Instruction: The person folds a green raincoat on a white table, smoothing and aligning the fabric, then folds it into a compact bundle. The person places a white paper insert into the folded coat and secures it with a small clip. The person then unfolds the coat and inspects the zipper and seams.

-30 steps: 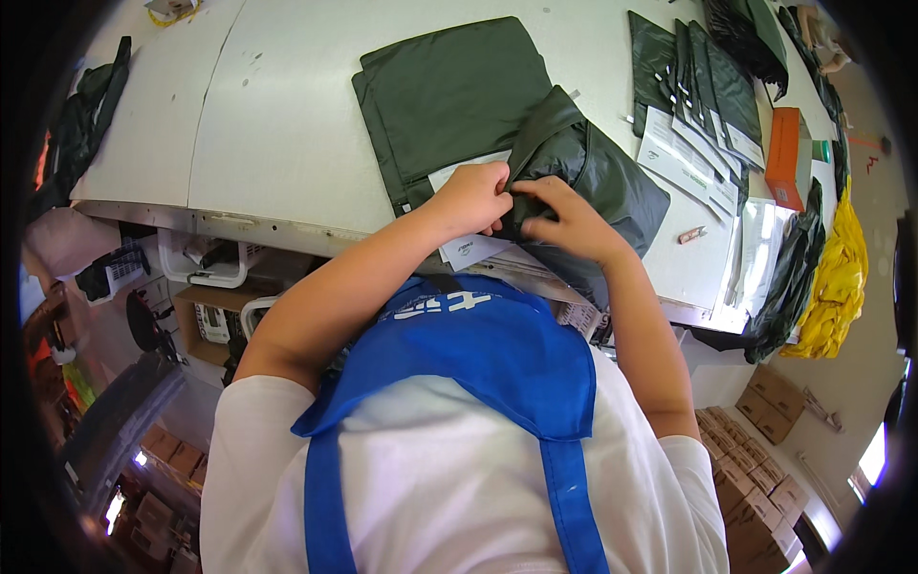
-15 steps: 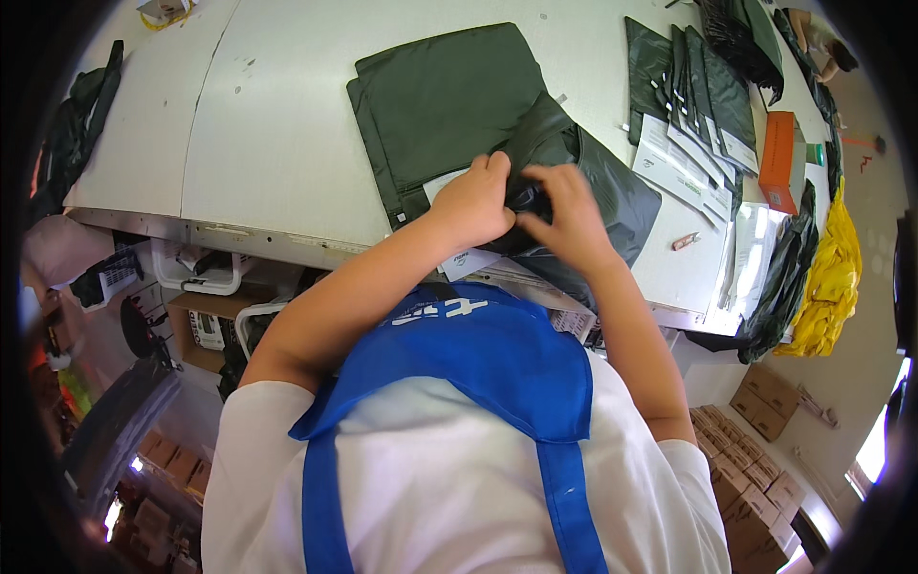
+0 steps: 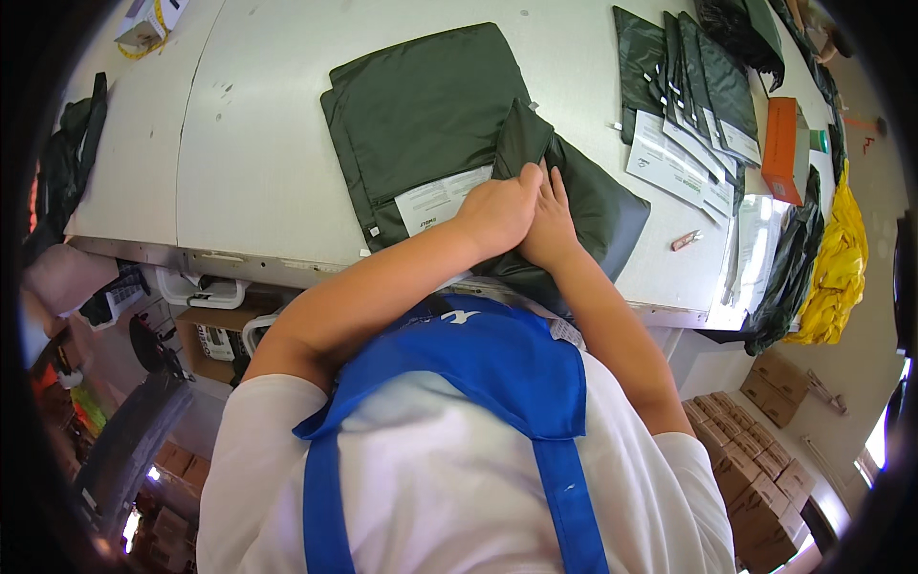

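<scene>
Dark green, smooth-looking cloth makes up the bundle (image 3: 602, 206) beneath the hands, lying at the near edge of the tabletop (image 3: 258, 143) and seeming to lap over it. It overlaps the lower right corner of a folded green piece (image 3: 421, 115), which has a white printed sheet (image 3: 440, 201) along its side toward the near edge. The left hand (image 3: 502, 210) is curled closed and seems to pinch a raised flap (image 3: 522, 136) of the bundle; the right hand (image 3: 548, 228), its fingers straight and nearly together, rests against the cloth just beside it. The bundle should prove light and soft, with little stiffness of its own, and its faint sheen hints at a slippery surface; it looks unlikely to break, though loose layers could slide. A firm pinch on the flap, with a flat palm steadying the wider body, would suit it. The left fingertips and right thumb are hidden, so exactly what they press on cannot be told. Both wrists and forearms cover part of the near edge, and whatever lies inside the bundle is out of sight.
</scene>
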{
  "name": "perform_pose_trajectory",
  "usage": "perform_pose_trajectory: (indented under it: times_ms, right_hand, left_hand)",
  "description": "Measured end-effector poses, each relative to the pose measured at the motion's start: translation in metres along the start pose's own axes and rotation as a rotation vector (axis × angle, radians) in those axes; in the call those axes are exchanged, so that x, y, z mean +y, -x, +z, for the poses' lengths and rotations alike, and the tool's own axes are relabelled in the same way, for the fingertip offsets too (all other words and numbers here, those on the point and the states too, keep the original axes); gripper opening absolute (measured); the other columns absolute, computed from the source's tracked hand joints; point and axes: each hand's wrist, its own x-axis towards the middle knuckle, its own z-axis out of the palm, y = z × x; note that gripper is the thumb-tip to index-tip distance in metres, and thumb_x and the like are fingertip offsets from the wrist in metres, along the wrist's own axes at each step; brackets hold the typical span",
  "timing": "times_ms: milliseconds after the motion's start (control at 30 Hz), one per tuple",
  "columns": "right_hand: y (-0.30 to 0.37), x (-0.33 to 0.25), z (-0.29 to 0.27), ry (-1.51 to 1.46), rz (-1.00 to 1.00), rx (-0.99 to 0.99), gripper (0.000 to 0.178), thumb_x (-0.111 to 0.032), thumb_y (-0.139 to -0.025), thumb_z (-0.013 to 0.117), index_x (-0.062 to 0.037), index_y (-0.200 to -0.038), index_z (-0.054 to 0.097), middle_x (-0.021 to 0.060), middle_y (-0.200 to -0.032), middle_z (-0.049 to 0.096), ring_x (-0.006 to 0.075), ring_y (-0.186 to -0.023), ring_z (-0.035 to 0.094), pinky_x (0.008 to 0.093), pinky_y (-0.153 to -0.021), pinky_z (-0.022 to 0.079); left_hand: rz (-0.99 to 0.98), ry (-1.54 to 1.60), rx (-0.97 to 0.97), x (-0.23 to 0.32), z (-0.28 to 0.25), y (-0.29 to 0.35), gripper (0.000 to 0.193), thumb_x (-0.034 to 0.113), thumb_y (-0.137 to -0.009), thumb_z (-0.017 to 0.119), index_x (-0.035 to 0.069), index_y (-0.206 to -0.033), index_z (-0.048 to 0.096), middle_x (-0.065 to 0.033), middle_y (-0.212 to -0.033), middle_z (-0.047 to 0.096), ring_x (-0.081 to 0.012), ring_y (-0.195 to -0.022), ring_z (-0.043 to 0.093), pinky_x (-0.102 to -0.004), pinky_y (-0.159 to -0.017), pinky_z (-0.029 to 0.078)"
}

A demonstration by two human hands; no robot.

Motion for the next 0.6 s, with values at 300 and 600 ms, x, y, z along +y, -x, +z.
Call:
perform_pose_trajectory:
  times_ms: [300,600]
  right_hand:
    - [0.01,0.044,0.014,-1.764,0.197,0.127,0.086,0.007,-0.072,0.057,-0.0002,-0.148,0.019,0.0101,-0.144,0.039,0.0201,-0.135,0.033,0.031,-0.111,0.024]
    - [0.074,-0.026,-0.016,-0.748,-0.11,0.651,0.019,-0.002,-0.07,0.069,-0.0093,-0.086,0.06,0.0045,-0.073,0.054,0.0217,-0.068,0.054,0.0345,-0.062,0.044]
  left_hand:
    - [-0.071,-0.077,-0.129,0.019,0.01,-0.023,0.019,0.008,-0.082,0.052,-0.004,-0.095,0.043,-0.0249,-0.076,0.063,-0.0418,-0.074,0.063,-0.0495,-0.064,0.049]
    - [0.115,-0.502,-0.115,0.004,0.03,-0.02,0.012,0.007,-0.077,0.056,-0.001,-0.085,0.052,-0.0188,-0.073,0.065,-0.0313,-0.068,0.068,-0.0387,-0.057,0.054]
